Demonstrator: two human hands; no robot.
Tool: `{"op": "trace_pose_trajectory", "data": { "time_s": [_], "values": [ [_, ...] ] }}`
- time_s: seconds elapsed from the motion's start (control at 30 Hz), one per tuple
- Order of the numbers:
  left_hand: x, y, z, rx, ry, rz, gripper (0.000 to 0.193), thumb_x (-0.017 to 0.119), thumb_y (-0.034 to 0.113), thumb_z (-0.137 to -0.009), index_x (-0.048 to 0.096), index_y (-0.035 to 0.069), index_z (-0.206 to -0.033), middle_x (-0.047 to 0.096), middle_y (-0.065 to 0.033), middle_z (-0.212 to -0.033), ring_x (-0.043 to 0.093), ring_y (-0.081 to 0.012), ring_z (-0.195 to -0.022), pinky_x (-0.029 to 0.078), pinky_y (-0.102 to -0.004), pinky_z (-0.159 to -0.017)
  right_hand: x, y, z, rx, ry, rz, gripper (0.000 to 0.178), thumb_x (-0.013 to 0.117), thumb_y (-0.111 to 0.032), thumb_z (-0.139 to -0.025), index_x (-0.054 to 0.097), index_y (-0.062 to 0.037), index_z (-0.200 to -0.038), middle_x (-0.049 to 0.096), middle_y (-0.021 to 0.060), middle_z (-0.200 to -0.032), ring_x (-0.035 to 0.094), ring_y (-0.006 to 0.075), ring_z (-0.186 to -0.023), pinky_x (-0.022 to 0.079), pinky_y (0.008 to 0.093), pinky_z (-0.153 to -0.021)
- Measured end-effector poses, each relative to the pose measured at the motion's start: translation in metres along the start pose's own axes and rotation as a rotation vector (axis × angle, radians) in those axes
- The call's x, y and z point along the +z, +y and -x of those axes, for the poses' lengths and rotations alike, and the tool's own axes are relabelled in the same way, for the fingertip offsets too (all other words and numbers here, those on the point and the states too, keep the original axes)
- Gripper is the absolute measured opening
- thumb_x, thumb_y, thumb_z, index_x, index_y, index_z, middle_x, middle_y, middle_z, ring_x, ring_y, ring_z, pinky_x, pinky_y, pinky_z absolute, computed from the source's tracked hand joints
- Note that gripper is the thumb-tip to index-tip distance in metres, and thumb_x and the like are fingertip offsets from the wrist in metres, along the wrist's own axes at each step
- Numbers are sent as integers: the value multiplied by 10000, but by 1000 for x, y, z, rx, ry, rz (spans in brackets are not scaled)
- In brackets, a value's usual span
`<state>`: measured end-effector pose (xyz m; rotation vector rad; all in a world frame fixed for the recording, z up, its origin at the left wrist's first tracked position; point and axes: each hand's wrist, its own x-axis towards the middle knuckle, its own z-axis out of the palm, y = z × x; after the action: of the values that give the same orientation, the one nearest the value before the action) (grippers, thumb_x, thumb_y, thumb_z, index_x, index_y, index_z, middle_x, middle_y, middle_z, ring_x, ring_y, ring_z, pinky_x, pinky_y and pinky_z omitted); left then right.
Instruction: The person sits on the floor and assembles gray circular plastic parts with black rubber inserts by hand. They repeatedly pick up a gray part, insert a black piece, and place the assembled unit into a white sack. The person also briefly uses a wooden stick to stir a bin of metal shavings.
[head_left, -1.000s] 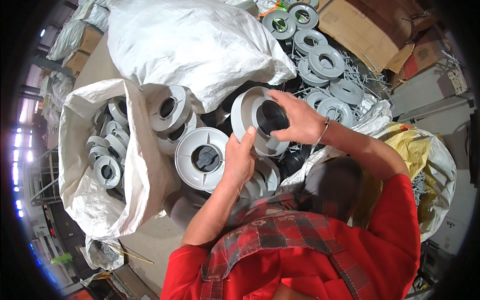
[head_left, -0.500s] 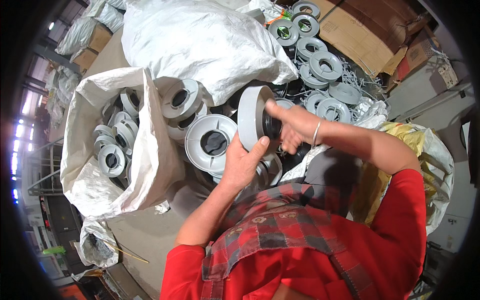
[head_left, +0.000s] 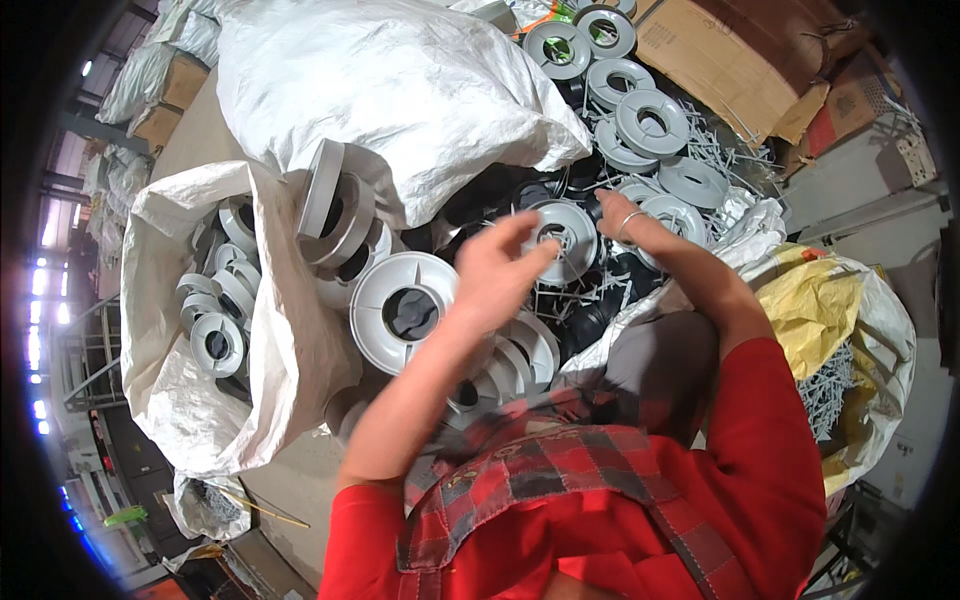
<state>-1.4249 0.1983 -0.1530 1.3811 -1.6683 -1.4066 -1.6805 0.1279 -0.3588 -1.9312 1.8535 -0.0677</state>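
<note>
My left hand (head_left: 495,270) hovers, blurred, over a heap of grey plastic spools, fingers apart and nothing in it. Just to its right lies a grey spool (head_left: 562,240) among thin grey plastic sticks. My right hand (head_left: 622,222), with a bracelet on the wrist, reaches to that spool's right rim; its fingertips are partly hidden. A wider grey spool with a black hub (head_left: 402,310) lies flat on a stack below and left of my left hand.
An open white woven sack (head_left: 190,410) at the left holds several small spools (head_left: 215,340). A full white sack (head_left: 400,90) lies behind. More spools (head_left: 650,120), cardboard (head_left: 720,60) and a yellow bag (head_left: 835,310) are at the right.
Both hands held a grey spool with a black hub earlier; now neither holds it. My left hand has risen and opened, and my right hand has reached farther into the pile.
</note>
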Motion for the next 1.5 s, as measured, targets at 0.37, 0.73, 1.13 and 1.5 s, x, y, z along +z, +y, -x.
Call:
{"op": "trace_pose_trajectory", "data": {
  "time_s": [0.37, 0.73, 1.13, 1.5],
  "values": [
    [97, -173, -105, -675, 528, -325, 603, 646, 174, -679, 502, -77, -1208, 619, -220, -1074, 626, -321, -950, 487, -339, -818, 18, 25, -1, 12, 66, -172, 414, 570, -170, -745, 539, 23, -1110, 562, 258, -1096, 541, 420, -1044, 449, 447, -913],
    [46, -33, -24, -64, 333, 118, 430, 677, 126, -782, 476, -18, -1134, 629, -116, -957, 606, -175, -862, 488, -307, -764, -149, -40, 58, -5, 450, -560, 297, 613, -273, -840, 626, 9, -748, 631, 165, -731, 593, 352, -652, 474, 398, -642],
    [5, -23, 68, -9, 104, 876, 424, 630, 251, -896, 467, 19, -1212, 576, -70, -1093, 572, -160, -977, 490, -346, -849, -154, -165, 161, -508, 86, -225, 758, 781, -342, -647, 449, 42, -1209, 466, 192, -1020, 509, 372, -928, 444, 405, -828],
    [-29, -8, 111, -94, -129, 994, 474, 633, 236, -894, 437, 10, -1263, 557, -74, -1156, 559, -167, -1026, 498, -336, -851, -155, -185, 185, -986, 80, -17, 876, 776, -138, -589, 348, 6, -1340, 459, 177, -1195, 466, 366, -1065, 446, 370, -896]
  ]
}}
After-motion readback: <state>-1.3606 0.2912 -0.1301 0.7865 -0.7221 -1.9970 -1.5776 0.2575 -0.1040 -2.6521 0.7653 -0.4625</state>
